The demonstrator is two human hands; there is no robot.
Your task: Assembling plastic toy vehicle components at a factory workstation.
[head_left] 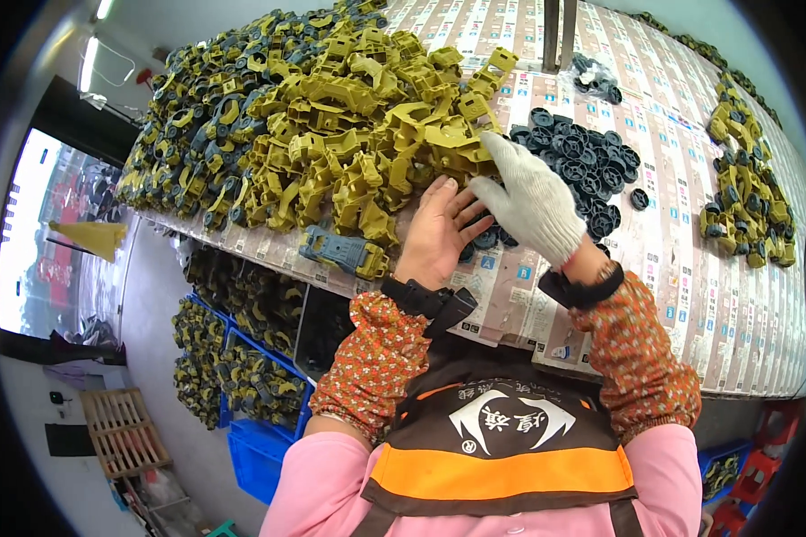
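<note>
My bare left hand [437, 231] is open, palm turned up and fingers apart, beside the front edge of a big heap of yellow plastic toy car bodies [349, 134]. My right hand [530, 199], in a white knit glove, has its thumb and fingers around the edge of a yellow toy car body [461, 152] in the heap. Partly behind the glove lies a pile of dark toy wheels [591, 161]. A toy car [345, 252] with a grey-blue underside rests left of my left wrist, at the table's front edge.
Cars with dark wheels [184, 148] fill the table's left side. More cars lie in a row [750, 197] at the right. A metal post [560, 36] rises at the back, near a plastic bag [595, 80] of wheels. Blue crates [258, 456] stand below the table at left.
</note>
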